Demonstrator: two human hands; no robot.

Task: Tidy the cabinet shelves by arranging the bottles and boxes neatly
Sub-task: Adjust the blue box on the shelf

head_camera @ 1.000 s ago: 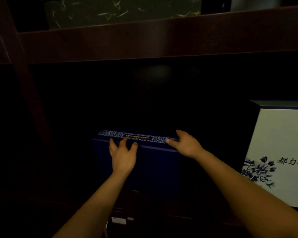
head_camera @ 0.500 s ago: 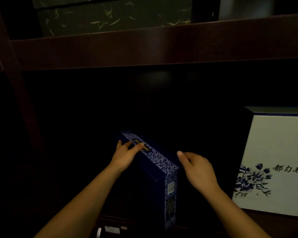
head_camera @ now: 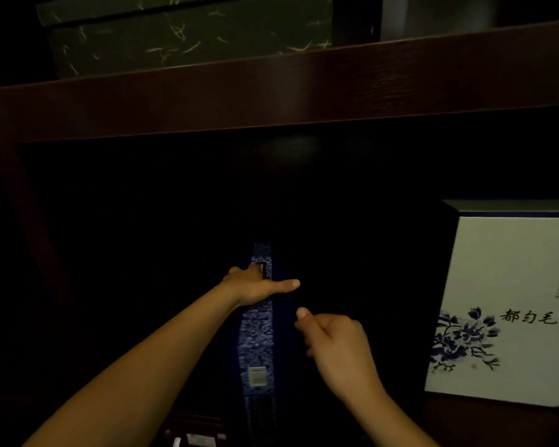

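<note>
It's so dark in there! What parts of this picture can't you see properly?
All from the head view:
- Blue patterned box: broad sides lost in shadow; only its narrow edge shows.
- White flower box: cut off by the right edge.
- Back of the shelf: too dark.
- Right hand: whether it touches the blue box is unclear.
- Small label: too small to read.

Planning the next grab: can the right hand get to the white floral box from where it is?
Probably yes. The right hand hangs loosely curled beside the blue box, and only dark, apparently bare shelf space separates it from the white floral box.
</note>
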